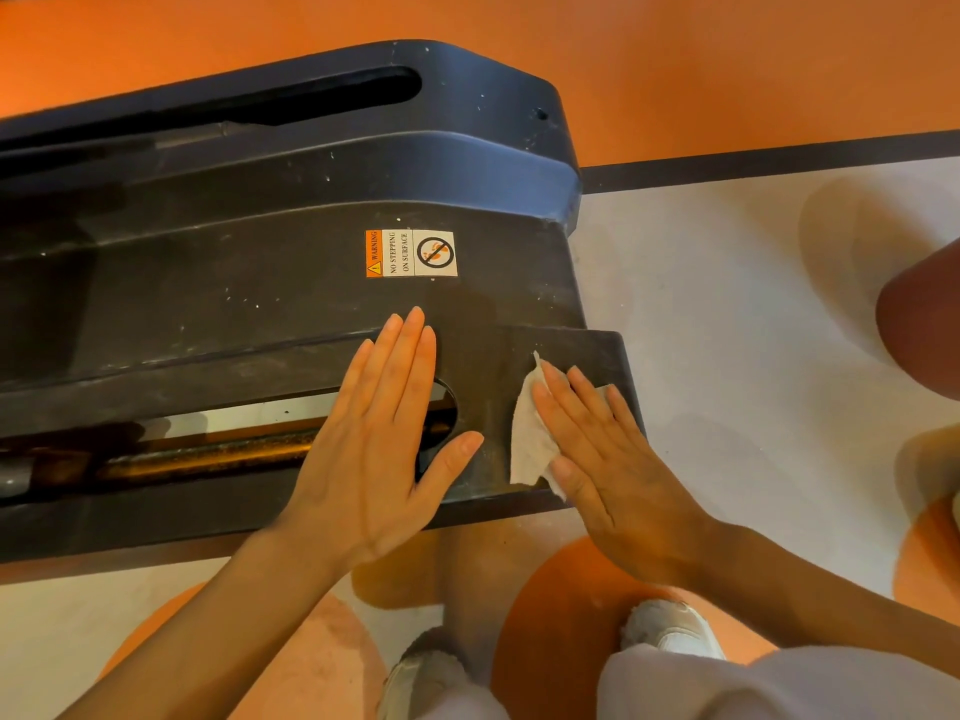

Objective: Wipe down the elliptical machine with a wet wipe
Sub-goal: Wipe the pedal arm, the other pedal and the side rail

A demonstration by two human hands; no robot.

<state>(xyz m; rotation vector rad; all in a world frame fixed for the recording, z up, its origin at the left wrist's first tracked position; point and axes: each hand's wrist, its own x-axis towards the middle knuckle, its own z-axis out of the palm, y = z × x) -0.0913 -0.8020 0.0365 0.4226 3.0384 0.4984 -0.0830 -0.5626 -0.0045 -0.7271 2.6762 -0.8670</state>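
Right of the warning label (411, 253), right hand (608, 459) fingers (587, 402) lie flat, pressing the wet wipe (530, 433) on the elliptical machine (260, 304); left hand (374, 444) rests flat, nearer the label.

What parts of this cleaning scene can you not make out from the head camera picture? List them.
1. Most of the wipe: covered by the right hand.
2. The rest of the machine: cut off by the left edge.
3. The rail end in the slot: hidden under the left hand.
4. The small print on the warning sticker: too small to read fully.
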